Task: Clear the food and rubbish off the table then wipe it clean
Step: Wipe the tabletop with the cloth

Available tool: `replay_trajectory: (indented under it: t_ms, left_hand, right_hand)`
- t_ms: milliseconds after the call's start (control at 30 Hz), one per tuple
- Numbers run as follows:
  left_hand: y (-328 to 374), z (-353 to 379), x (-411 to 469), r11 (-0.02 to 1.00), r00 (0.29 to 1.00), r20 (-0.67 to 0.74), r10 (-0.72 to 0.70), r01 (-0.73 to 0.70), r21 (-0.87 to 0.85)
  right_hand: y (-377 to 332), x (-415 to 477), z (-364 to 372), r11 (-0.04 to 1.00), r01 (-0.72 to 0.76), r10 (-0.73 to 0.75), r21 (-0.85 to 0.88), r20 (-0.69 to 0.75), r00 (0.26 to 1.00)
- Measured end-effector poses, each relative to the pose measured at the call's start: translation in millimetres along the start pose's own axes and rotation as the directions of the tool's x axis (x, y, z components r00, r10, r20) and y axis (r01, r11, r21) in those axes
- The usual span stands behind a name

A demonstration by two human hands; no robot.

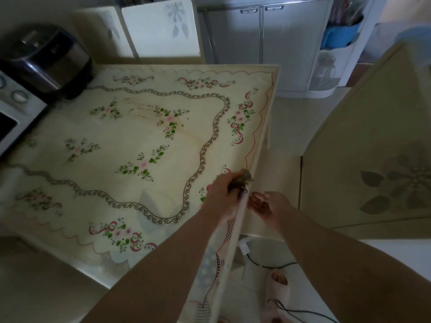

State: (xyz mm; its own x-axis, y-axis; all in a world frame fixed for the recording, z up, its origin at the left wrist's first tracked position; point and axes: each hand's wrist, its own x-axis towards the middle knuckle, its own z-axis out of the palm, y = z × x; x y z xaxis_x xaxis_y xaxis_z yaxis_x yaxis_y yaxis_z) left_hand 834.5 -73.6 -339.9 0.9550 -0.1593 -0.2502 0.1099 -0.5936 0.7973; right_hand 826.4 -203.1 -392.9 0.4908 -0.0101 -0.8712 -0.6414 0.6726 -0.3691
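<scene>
Rag of crumpled dark grey fabric [243, 180], gripped in curled left hand [219, 194] at edge of cream floral table [130, 136]. Looks soft, light; best bunched mid-fold. Right hand [268, 205] cupped open just below edge.

floral-clothed table [130, 141], rice cooker [50, 58], oven [16, 113] at left

Landmark: I take the white two-door cabinet [261, 36] with metal handles as my reference.
Left of cabinet: a pale chair back [161, 26] printed with grey leaves.
Right of cabinet: a white rack [326, 73] carrying a blue tub [338, 36].
In front of cabinet: pale tiled floor [291, 127]; a black cable [277, 266] lies farther out.
Light: dim and flat from where I watch.
</scene>
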Motion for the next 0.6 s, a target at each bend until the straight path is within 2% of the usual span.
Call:
replay_trajectory:
  t_ms: [100, 167, 233, 267, 300, 367, 400, 500, 600]
  left_hand:
    - [-6.8, -20.1, -0.4, 0.969, 0.973, -0.172, -0.155, 0.116, -0.219]
    - [-15.3, -32.8, -4.8, 0.983, 0.942, -0.291, -0.169, 0.139, -0.120]
    - [-30.3, -46.1, -13.8, 0.969, 0.909, -0.387, -0.159, 0.219, 0.116]
    - [-41.2, -53.2, -19.3, 0.926, 0.904, -0.386, -0.183, 0.290, 0.240]
    - [-52.2, -61.5, -29.2, 0.839, 0.910, -0.348, -0.224, 0.362, 0.407]
    - [-77.4, -69.5, -45.2, 0.558, 0.934, -0.158, -0.321, 0.321, 0.765]
    - [-88.4, -71.5, -58.2, 0.493, 0.939, -0.116, -0.325, 0.273, 0.826]
    - [-106.2, -68.6, -94.1, 0.498, 0.961, -0.063, -0.270, 0.196, 0.845]
    - [-111.8, -60.3, -126.6, 0.493, 0.945, -0.004, -0.327, 0.174, 0.853]
  right_hand:
    - [-9.5, -7.8, -1.3, 0.998, -0.019, 0.019, -0.057, -0.002, 1.000]
    - [-14.0, -11.9, -0.3, 0.996, -0.019, 0.018, -0.084, -0.013, 1.000]
    - [-16.1, -18.2, 1.3, 0.995, -0.028, 0.028, -0.094, -0.008, 1.000]
    - [-16.2, -23.8, 2.2, 0.995, -0.024, 0.024, -0.098, 0.003, 1.000]
    - [-14.6, -33.0, 4.2, 0.993, -0.008, 0.011, -0.116, 0.026, 1.000]
    - [-10.6, -46.3, 5.6, 0.987, 0.028, -0.018, -0.158, 0.061, 0.998]
    - [-5.5, -53.7, 6.9, 0.982, 0.048, -0.035, -0.181, 0.073, 0.997]
    - [8.0, -73.7, 10.9, 0.965, 0.094, -0.077, -0.247, 0.077, 0.994]
    - [24.0, -91.6, 5.1, 0.948, 0.120, -0.097, -0.294, 0.092, 0.991]
